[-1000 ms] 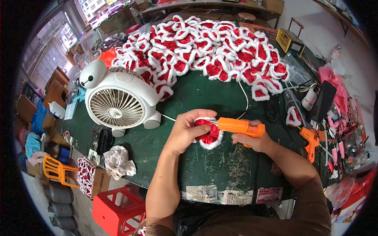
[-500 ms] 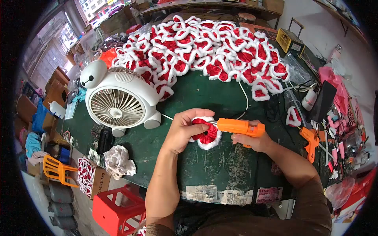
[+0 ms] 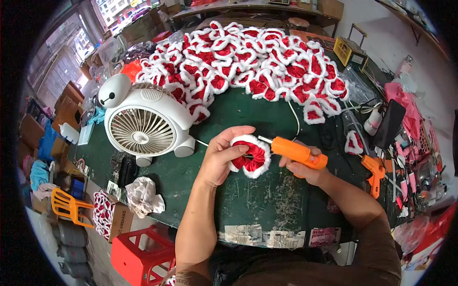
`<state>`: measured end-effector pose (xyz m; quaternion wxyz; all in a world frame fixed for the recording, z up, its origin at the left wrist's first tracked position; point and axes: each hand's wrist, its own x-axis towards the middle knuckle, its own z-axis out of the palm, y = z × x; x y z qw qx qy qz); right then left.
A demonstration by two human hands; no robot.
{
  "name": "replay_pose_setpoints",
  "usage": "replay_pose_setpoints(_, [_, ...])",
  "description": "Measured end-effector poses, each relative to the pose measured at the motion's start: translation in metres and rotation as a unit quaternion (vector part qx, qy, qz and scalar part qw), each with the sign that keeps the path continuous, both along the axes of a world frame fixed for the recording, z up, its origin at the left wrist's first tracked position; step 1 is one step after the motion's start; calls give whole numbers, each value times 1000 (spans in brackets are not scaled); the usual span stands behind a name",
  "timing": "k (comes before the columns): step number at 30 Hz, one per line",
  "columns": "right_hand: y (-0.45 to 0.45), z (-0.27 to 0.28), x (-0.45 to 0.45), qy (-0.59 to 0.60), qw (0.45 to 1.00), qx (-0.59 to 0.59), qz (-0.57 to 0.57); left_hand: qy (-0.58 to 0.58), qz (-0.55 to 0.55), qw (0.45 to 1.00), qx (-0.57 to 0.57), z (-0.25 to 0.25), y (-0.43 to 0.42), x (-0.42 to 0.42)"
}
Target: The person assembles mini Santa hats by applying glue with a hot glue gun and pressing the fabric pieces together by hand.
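Observation:
Between thumb and fingers, my left hand pinches a red fabric ring with white fluffy trim above the green table. My right hand is wrapped round an orange glue gun. The gun tilts, its metal nozzle pointing up and left near the ring's upper right edge. A small gap seems to separate nozzle and trim. Across the table's far side lies a big pile of similar red and white pieces.
A white fan stands at the left, with crumpled paper nearer me. A second orange glue gun, a dark upright object and a small red-white piece are at the right. A red stool stands below the table's left edge.
The glue gun has swung to a steeper tilt and its nozzle has come away from the ring. The ring is turned more open towards the camera and sits slightly higher.

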<state>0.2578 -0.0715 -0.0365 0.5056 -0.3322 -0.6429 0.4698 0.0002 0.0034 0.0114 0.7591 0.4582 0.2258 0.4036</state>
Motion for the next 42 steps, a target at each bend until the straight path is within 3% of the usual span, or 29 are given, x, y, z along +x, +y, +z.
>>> replay_pose_setpoints(3, [-4, 3, -11, 37, 996, 17, -83, 8, -9, 1000, 7, -2, -7, 11])
replay_pose_setpoints(12, [-2, -3, -23, 41, 990, -7, -134, 55, -40, 997, 37, -3, -25, 35])
replay_pose_setpoints(20, [-1, 2, -15, 101, 990, -39, -85, 36, -19, 996, 81, -17, -16, 28])
replay_pose_setpoints(29, [3, 6, -5, 115, 989, -62, -72, -2, -45, 999, -6, 3, -16, 26])
replay_pose_setpoints(34, [1, 9, 2, 124, 988, -70, -53, -30, -110, 993, -26, 3, -16, 25])
replay_pose_setpoints(35, [-3, 14, 5, 73, 991, -91, -70, -30, -96, 995, -27, 2, -15, 26])
replay_pose_setpoints(37, [-3, 26, 1, 27, 993, -100, -55, -104, -185, 976, -50, -4, -11, 25])
replay_pose_setpoints(38, [2, 12, 11, -17, 995, -99, -17, -109, -191, 975, -42, -10, -11, 23])
replay_pose_setpoints(40, [-3, 5, 5, -5, 993, -104, -63, -111, -199, 973, -47, -13, -14, 20])
replay_pose_setpoints(41, [10, -26, 27, -34, 996, -78, -31, -122, -206, 970, -31, -17, -12, 22])
replay_pose_setpoints(42, [13, -41, 25, 35, 997, -53, -40, -100, -204, 974, 1, -23, -10, 25])
